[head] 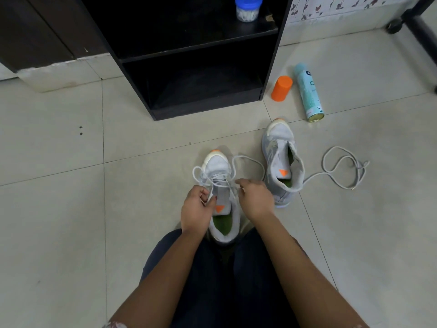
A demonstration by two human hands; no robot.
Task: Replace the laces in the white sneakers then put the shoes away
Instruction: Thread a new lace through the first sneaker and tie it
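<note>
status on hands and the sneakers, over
Left hand pinches the lace on the near sneaker; right hand at that lace, grip unclear. Far sneaker unlaced, loose lace beside it. Nothing between hands and shoe.

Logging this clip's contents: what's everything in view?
near sneaker: one, white, floor between the knees
far sneaker: one, white, floor to its right
threaded lace: one, white, in near sneaker
loose lace: one, white, floor right of far sneaker
spray can: one, pale teal, lying on floor
cap: one, orange, beside the can
shelf unit: one, black, ahead
jar: one, blue lid, on that unit
left hand: one, pinching threaded lace
right hand: one, curled beside that lace
</note>
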